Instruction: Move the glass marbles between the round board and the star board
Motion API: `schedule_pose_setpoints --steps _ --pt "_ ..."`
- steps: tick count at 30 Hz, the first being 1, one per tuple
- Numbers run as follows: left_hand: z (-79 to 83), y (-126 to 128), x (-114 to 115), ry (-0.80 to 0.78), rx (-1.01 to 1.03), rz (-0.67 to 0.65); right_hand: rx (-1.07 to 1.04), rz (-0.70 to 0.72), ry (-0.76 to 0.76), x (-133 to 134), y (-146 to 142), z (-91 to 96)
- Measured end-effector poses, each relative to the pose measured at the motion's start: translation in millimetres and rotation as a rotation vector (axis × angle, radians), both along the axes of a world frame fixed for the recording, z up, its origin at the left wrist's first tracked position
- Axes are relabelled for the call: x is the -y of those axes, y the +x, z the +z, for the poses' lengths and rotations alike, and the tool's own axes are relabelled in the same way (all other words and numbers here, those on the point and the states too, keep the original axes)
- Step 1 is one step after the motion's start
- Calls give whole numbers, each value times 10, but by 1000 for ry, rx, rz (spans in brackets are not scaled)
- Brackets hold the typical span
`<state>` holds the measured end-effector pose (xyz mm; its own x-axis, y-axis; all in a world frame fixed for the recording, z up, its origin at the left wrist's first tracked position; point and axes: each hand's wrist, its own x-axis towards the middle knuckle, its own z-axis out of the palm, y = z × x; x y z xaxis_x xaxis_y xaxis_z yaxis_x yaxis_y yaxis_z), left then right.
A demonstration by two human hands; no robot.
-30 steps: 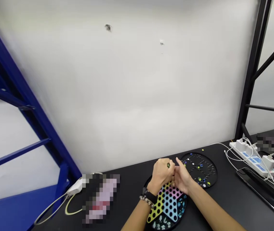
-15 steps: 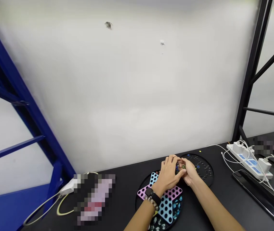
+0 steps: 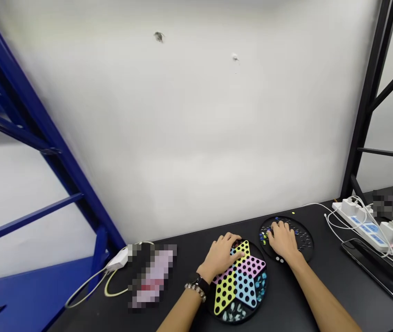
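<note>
Hands are staying out of each other's way: the left hand [image 3: 219,256] is lying loosely spread over the far part of a star-patterned board [image 3: 226,285], while the right hand [image 3: 284,240] is resting over a round black tray [image 3: 307,251], and whether its fingers are gripping anything cannot be told. Blue and yellow marbles [image 3: 264,236] are sitting just left of the right hand, and a white power strip [image 3: 365,227] is lying well to its right.

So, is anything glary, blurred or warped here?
Head view throughout: white highlights on the glossy black tray; mosaic blocks obscuring the pinkish item; blue post leaning, perhaps lens or camera tilt; star board fairly sharp, its holes distinguishable.
</note>
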<state>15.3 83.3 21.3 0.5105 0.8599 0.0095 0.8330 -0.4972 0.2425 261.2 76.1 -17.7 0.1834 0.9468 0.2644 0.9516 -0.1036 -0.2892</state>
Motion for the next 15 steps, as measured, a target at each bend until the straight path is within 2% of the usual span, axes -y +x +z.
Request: schedule_pose_setpoints --steps 4,8,11,15 --pt "18 0 23 117 -162 201 -113 99 73 72 -113 97" --pt "-4 -15 109 201 -305 352 -245 385 53 226 -376 169" --pt "-32 -85 151 242 -287 318 -253 569 0 333 -570 171" --pt "-64 -251 113 216 -204 196 -263 587 -12 373 -664 162"
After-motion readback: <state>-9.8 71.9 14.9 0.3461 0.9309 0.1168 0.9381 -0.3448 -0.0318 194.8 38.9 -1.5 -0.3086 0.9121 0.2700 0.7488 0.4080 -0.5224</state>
